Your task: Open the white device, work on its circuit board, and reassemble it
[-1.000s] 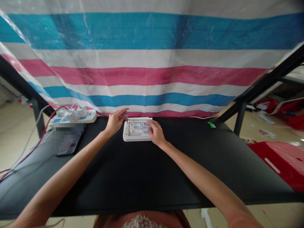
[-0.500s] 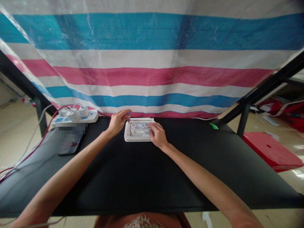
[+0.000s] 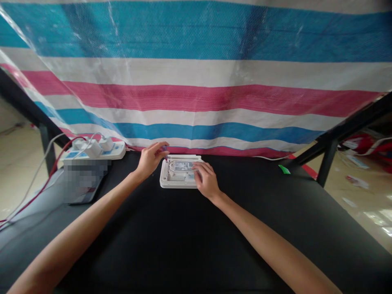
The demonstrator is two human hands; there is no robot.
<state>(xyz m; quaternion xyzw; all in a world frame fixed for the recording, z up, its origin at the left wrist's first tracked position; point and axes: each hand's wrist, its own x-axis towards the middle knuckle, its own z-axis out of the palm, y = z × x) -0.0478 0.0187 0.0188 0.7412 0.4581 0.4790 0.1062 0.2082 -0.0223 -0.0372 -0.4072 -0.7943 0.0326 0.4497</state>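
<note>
The view has swung round a little since the earlier frame, carrying the one green scrap (image 3: 284, 169) farther right in sight, while the two hands stay at the same white device; the left hand (image 3: 148, 159) has its fingers closed in a pinch round one slim purple tool (image 3: 165, 148), tip pointing down at the device's far left corner; the right hand (image 3: 208, 179) has its fingers bent and somewhat spread, their tips upon the device's right end, though I cannot tell whether they grip it. The one white device (image 3: 179, 178) lies flat on the table (image 3: 171, 237), just below the left fingers and partly under the right ones; well off to the left of the left fingers sit one power strip (image 3: 117, 150) with three white plugs (image 3: 93, 149) and, just nearer, one dark tablet-like slab (image 3: 92, 185); beyond both sets of fingers hangs one striped sheet (image 3: 196, 98).
</note>
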